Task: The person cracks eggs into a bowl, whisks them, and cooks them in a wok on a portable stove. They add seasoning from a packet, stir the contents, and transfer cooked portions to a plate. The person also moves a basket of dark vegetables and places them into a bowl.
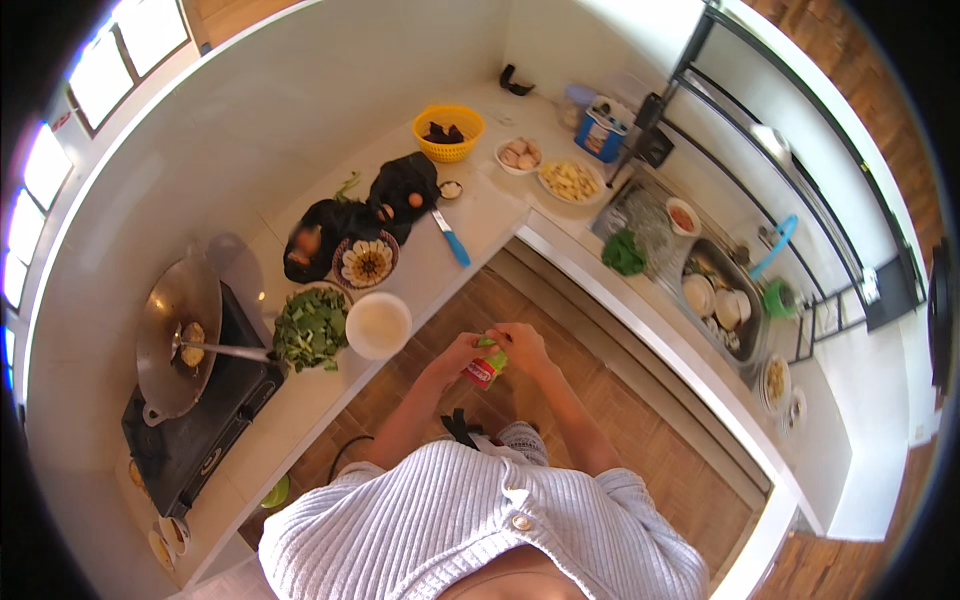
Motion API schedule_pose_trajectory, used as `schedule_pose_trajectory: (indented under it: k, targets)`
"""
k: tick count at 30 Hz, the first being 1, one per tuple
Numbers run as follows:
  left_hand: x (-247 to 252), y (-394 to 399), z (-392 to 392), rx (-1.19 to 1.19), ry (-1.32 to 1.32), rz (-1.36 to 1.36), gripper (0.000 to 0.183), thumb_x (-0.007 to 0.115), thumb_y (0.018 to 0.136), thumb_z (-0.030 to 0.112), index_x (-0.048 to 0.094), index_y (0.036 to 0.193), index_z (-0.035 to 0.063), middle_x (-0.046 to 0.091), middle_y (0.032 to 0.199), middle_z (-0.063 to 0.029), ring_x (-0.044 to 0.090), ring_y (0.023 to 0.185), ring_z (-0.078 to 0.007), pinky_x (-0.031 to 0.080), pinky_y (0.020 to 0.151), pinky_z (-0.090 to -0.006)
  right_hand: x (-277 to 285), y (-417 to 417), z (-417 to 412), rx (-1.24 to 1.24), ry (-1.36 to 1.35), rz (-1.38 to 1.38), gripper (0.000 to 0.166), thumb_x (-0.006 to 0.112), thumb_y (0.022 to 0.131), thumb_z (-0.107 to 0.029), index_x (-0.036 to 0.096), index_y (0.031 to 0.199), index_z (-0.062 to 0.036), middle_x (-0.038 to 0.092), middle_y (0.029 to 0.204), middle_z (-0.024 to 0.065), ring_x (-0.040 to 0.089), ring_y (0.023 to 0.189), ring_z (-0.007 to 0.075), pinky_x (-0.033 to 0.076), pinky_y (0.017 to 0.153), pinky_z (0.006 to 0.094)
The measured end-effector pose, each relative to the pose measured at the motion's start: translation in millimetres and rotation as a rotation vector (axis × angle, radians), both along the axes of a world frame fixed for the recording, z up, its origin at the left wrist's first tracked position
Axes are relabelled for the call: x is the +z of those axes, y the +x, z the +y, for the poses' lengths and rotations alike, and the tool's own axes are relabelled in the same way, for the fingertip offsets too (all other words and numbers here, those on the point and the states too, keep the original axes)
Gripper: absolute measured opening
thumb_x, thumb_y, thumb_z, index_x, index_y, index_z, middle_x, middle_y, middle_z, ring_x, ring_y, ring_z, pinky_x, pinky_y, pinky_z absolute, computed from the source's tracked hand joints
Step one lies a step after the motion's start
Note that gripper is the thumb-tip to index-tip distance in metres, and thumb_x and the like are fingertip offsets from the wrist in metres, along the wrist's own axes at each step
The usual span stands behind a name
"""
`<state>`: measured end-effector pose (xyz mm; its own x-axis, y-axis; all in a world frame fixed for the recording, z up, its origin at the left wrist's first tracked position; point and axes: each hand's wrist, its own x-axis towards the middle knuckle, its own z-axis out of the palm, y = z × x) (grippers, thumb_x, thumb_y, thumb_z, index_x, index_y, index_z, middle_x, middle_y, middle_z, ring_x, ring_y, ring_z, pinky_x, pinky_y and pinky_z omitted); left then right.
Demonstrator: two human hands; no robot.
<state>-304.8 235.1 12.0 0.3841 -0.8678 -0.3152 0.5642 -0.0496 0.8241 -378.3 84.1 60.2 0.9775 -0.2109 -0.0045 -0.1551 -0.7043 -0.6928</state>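
Observation:
A small green and red seasoning packet is held up in front of my body, over the floor. My left hand grips its left side, and my right hand pinches its upper edge. Whether the packet is torn cannot be made out. On the counter to the left stand a white bowl with pale contents and a plate heaped with chopped leafy greens. Behind them is a patterned bowl of dark liquid. A knife with a blue handle lies near the counter edge.
A wok with a ladle sits on the gas stove. Black plastic bags hold eggs. At the back are a yellow basket and a plate of cut pale pieces. Dishes fill the sink on the right.

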Motion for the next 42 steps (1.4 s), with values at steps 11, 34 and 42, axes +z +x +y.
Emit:
schedule_pose_trajectory:
  k: [11, 34, 42]
  targets:
    - [-72.0, 130.9, -58.8, 1.102, 0.46, -0.257, 0.023, 0.064, 0.084, 0.018, 0.06, 0.097, -0.0005, 0.063, 0.085, -0.0079, 0.062, 0.064, -0.0149, 0.051, 0.057, -0.0283, -100.7, 294.1, -47.7, 0.138, -0.362, 0.163, 0.041, 0.064, 0.081, -0.026, 0.045, 0.106, 0.0006, 0.051, 0.104, 0.0199, 0.056, 0.096, 0.0345, 0.048, 0.078, 0.0452]
    - [-127.9, 229.0, -137.3, 0.957, 1.21, -0.553, 0.021, 0.063, 0.08, 0.013, 0.057, 0.086, -0.0057, 0.062, 0.084, -0.0228, 0.061, 0.079, -0.0371, 0.049, 0.07, -0.0438, 26.6, 265.5, -226.4, 0.775, 0.107, 0.712, 0.047, 0.039, 0.094, -0.015, 0.032, 0.138, -0.0262, 0.058, 0.106, 0.0263, 0.055, 0.096, 0.0447, 0.044, 0.081, 0.0477]
    - [-95.1, 225.2, -145.8, 0.974, 1.208, -0.545, 0.016, 0.058, 0.082, 0.007, 0.055, 0.089, -0.0063, 0.062, 0.083, -0.0223, 0.062, 0.076, -0.0362, 0.05, 0.068, -0.0429, 15.7, 257.4, -212.1, 0.817, 0.085, 0.618, 0.049, 0.038, 0.091, -0.015, 0.033, 0.139, -0.0255, 0.061, 0.103, 0.0212, 0.061, 0.087, 0.0383, 0.047, 0.075, 0.0425]
